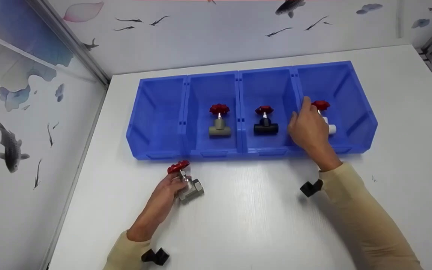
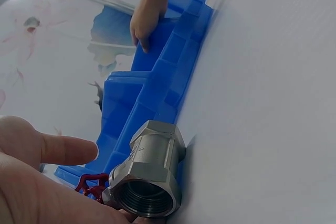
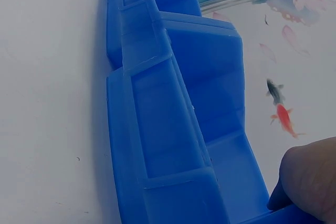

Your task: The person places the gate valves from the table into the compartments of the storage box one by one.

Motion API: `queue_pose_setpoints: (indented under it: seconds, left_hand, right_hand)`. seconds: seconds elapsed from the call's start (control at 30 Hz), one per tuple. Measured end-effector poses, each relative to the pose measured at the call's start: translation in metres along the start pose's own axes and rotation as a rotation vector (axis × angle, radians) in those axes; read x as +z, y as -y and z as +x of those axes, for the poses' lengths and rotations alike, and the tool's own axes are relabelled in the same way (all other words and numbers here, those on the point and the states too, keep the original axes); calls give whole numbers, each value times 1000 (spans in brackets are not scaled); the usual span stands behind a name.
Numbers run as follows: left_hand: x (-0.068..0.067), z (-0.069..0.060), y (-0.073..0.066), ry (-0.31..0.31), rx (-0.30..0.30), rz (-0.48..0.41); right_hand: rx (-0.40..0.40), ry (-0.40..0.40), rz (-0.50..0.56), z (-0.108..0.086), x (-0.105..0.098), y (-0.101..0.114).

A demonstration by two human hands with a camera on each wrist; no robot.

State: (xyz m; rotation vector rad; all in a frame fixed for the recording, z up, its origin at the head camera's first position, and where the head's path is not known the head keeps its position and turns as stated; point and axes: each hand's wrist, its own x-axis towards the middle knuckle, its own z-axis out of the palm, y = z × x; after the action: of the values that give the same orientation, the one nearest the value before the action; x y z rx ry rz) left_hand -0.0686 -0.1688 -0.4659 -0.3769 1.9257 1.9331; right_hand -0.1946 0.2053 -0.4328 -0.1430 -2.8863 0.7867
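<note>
My left hand holds a metal valve with a red handwheel, above the table in front of the blue bins. In the left wrist view the threaded open end of the metal valve faces the camera. My right hand is at the divider between the two rightmost bins, thumb on one side and fingers on the other, gripping its edge. Beside those fingers lies a white valve with a red handwheel, partly hidden by the hand. The right wrist view shows only part of the right hand.
A grey-beige valve lies in the second bin from the left, a black valve in the third; both have red handwheels. The leftmost bin shows no valve. Printed wall panels stand behind and left of the white table.
</note>
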Motion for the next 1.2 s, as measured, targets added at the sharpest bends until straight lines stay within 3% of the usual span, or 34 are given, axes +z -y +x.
queue_pose_setpoints:
  seconds: [0.5,1.2]
  left_hand:
    - [0,2,4,59,20,11]
    - [-1,-3,-3,61,37,81]
  right_hand:
    - [1,8,-1,0,-1,1]
    - [20,39,4,0,-2,1]
